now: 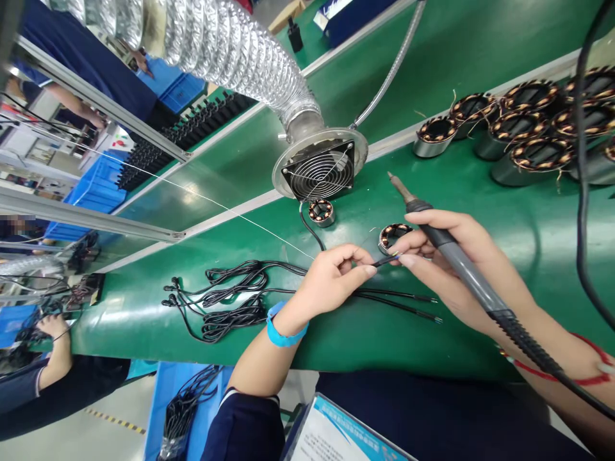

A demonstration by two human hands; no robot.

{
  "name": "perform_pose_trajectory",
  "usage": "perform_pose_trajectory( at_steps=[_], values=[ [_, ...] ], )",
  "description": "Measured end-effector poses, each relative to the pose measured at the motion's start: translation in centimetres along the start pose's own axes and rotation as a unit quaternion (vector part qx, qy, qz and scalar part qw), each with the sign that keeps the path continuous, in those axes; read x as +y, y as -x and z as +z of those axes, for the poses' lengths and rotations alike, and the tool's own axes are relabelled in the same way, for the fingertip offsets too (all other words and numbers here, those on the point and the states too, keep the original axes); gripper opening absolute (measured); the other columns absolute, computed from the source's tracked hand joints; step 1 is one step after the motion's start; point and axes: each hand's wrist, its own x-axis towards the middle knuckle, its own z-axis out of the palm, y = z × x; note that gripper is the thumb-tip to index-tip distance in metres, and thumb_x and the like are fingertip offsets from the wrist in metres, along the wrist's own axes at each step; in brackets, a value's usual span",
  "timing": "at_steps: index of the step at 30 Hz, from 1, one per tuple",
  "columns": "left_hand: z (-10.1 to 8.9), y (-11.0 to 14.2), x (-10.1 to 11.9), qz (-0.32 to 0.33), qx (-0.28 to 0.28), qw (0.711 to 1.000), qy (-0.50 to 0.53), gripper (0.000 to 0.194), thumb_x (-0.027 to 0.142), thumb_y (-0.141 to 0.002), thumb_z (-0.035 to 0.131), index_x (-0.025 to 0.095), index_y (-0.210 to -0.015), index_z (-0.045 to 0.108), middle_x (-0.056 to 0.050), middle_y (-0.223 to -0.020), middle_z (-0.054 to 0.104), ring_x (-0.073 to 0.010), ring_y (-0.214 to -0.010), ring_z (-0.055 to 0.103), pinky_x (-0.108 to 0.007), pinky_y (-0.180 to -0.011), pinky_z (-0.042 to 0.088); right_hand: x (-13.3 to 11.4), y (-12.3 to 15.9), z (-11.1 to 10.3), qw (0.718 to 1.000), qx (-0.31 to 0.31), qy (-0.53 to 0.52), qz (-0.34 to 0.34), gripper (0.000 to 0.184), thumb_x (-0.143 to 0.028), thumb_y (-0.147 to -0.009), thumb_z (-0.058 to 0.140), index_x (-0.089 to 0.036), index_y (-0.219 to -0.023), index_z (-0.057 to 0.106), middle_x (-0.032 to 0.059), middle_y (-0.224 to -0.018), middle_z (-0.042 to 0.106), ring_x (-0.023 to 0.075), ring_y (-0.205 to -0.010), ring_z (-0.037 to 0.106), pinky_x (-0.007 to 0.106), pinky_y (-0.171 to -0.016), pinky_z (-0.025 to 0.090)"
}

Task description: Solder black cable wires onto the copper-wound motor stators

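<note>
My left hand (336, 278), with a blue band at the wrist, pinches a black cable (384, 260) near its end. My right hand (449, 262) grips a soldering iron (449, 250), its tip pointing up and left, away from the cable. The right thumb and fingertips also close on the cable's thin coloured wire ends. Just behind those fingertips stands a small stator with copper windings (391, 237), partly covered by them. More black cables (235, 288) lie coiled left of my left hand, and two stripped ends (427, 317) come out beneath it.
A fume fan (321, 173) on a silver duct (230, 51) hangs behind my hands, with another small stator (321, 212) below it. Several larger stators (528, 153) stand at right near a hanging black cord (582, 192). A co-worker's hand (54, 326) is at far left.
</note>
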Motion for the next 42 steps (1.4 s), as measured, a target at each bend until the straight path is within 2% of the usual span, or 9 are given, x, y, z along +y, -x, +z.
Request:
perform_pose_trajectory(
  at_steps=[5,10,14,20,24,27,30,36,42],
  values=[
    [-0.1,-0.1,-0.3,0.02,-0.02,1.0,-0.01,0.023,0.039,-0.086,0.066,0.016,-0.088,0.066,0.004,-0.066,0.048,-0.0079,-0.056,0.036,-0.024,-0.055,0.031,0.7,-0.1,0.1,0.999,-0.007,-0.014,0.042,0.033,-0.034,-0.088,0.07,-0.029,-0.118,0.056,-0.0013,-0.085,0.072,0.0146,-0.076,0.069,0.03,-0.073,0.06],
    [-0.3,-0.5,-0.7,0.113,-0.035,0.992,-0.046,0.047,0.05,-0.101,0.04,0.016,-0.084,0.068,-0.004,-0.081,0.061,-0.0151,-0.081,0.056,-0.03,-0.079,0.044,0.9,-0.2,0.4,0.995,-0.021,-0.07,0.06,0.038,-0.03,-0.086,0.072,-0.03,-0.118,0.051,-0.0038,-0.079,0.069,0.012,-0.061,0.065,0.025,-0.059,0.057],
    [-0.2,-0.7,-0.9,0.107,-0.051,0.991,-0.068,0.051,0.05,-0.099,0.046,0.016,-0.063,0.057,0.0,-0.067,0.048,-0.012,-0.068,0.049,-0.028,-0.07,0.041,1.3,-0.1,0.7,0.994,-0.004,-0.089,0.06,0.046,-0.028,-0.083,0.075,-0.029,-0.121,0.049,-0.0044,-0.082,0.068,0.0103,-0.062,0.066,0.022,-0.061,0.059],
    [-0.5,-0.8,-0.4,0.116,-0.087,0.988,-0.048,0.049,0.051,-0.097,0.051,0.016,-0.071,0.071,-0.002,-0.07,0.057,-0.0129,-0.073,0.055,-0.028,-0.075,0.044,1.5,0.3,0.4,0.998,-0.023,-0.053,0.015,0.043,-0.023,-0.089,0.07,-0.029,-0.126,0.049,-0.0032,-0.089,0.069,0.0099,-0.069,0.069,0.021,-0.067,0.061],
    [-0.8,-1.4,-0.1,0.037,-0.182,0.98,0.069,0.048,0.062,-0.087,0.063,0.016,-0.075,0.069,-0.004,-0.076,0.068,-0.0148,-0.078,0.062,-0.03,-0.08,0.048,0.7,0.2,0.4,0.998,-0.043,-0.032,-0.038,0.036,-0.022,-0.092,0.067,-0.03,-0.124,0.05,-0.0047,-0.084,0.068,0.0094,-0.071,0.067,0.02,-0.066,0.059],
    [-0.5,-1.7,0.1,-0.06,-0.231,0.953,0.186,0.048,0.063,-0.079,0.071,0.016,-0.08,0.062,-0.002,-0.072,0.067,-0.011,-0.06,0.061,-0.025,-0.059,0.045,0.5,-0.1,0.5,0.998,-0.043,-0.006,-0.054,0.032,-0.025,-0.093,0.067,-0.031,-0.12,0.052,-0.0053,-0.083,0.068,0.009,-0.068,0.066,0.02,-0.065,0.057],
    [0.0,-2.1,0.4,-0.067,-0.157,0.963,0.209,0.038,0.049,-0.073,0.079,0.016,-0.073,0.059,0.004,-0.06,0.059,-0.0048,-0.047,0.046,-0.02,-0.048,0.03,1.0,-0.1,0.3,0.998,-0.032,0.045,-0.036,0.034,-0.032,-0.093,0.067,-0.029,-0.124,0.052,-0.0038,-0.086,0.071,0.011,-0.071,0.068,0.023,-0.067,0.058],
    [1.0,-3.9,0.1,-0.049,0.068,0.978,0.189,0.014,0.01,-0.072,0.063,0.016,-0.062,0.057,0.007,-0.053,0.051,-0.0047,-0.052,0.043,-0.02,-0.056,0.034,1.3,0.4,-1.0,0.97,0.043,0.239,-0.027,0.035,-0.035,-0.101,0.055,-0.027,-0.135,0.058,0.0016,-0.094,0.075,0.0155,-0.075,0.072,0.031,-0.074,0.059],
    [1.3,-4.7,-0.5,-0.036,0.112,0.98,0.161,0.019,0.008,-0.076,0.064,0.016,-0.06,0.056,0.007,-0.053,0.049,-0.0052,-0.053,0.04,-0.021,-0.054,0.03,1.5,1.6,-2.1,0.941,0.085,0.271,-0.181,0.013,-0.025,-0.095,0.065,-0.025,-0.107,0.062,0.004,-0.088,0.071,0.0132,-0.066,0.064,0.027,-0.053,0.047]
  ],
)
